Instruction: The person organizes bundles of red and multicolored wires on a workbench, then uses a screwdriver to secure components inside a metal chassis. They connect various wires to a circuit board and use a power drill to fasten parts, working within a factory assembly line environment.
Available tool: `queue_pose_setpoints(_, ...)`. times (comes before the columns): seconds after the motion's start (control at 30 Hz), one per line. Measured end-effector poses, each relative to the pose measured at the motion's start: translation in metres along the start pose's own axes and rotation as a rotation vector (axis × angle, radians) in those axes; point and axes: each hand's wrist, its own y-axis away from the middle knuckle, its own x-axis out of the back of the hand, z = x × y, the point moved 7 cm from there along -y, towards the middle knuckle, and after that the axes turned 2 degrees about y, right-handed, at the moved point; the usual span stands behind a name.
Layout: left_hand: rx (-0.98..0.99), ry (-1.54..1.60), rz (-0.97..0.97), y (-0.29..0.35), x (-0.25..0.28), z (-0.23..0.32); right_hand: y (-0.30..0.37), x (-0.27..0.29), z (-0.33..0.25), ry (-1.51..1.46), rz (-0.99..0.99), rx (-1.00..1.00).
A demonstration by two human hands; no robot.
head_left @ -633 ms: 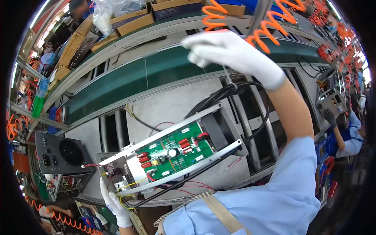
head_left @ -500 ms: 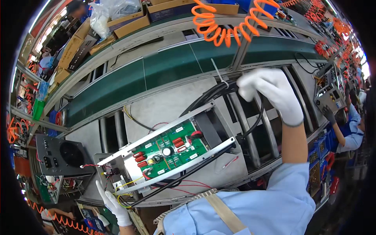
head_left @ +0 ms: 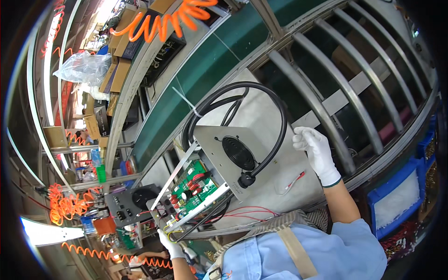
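Observation:
An open metal chassis (head_left: 170,182) lies on the grey board, a green circuit board (head_left: 193,186) with red components inside it. Its end panel (head_left: 224,168) has a round fan grille (head_left: 239,153) and a thick black cable (head_left: 283,116), which loops upward beside it, a pale zip tie (head_left: 186,101) around the coil. My left hand (head_left: 171,245), in a white glove, rests against the chassis's other end, fingers stretched out and partly hidden. My right hand (head_left: 318,151), also gloved, hovers right of the cable loop, apart from it. Its fingers are curled; nothing shows in them.
Metal rollers (head_left: 345,88) run along the right. A green conveyor belt (head_left: 205,56) lies beyond the board (head_left: 280,175). Another grey unit (head_left: 123,205) stands left. A blue bin (head_left: 396,198) is at lower right; an orange coiled hose (head_left: 163,23) hangs above. A small red-tipped wire (head_left: 294,181) lies on the board.
The view has swung to the right. The chassis's fan end now faces me more, and the cable loop stands out to the right. My right hand has come away from the cable coil.

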Motion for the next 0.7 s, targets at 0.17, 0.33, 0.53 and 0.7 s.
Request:
queue_pose_setpoints(0.17,0.153,0.061,-0.056,-0.027,0.025,-0.023,-0.016,0.019,0.009,0.001,-0.01,-0.061)
queue_pose_setpoints(0.33,0.243,0.145,0.006,-0.008,0.009,-0.016,-0.038,0.017,-0.001,0.066,-0.058,-0.049)
queue_pose_setpoints(0.53,0.244,0.073,0.038,0.008,0.002,-0.005,-0.047,-0.01,0.005,0.09,-0.138,-0.077)
queue_pose_setpoints(0.7,0.265,0.046,0.017,0.011,-0.005,-0.004,-0.049,-0.029,0.011,0.145,-0.174,-0.09)
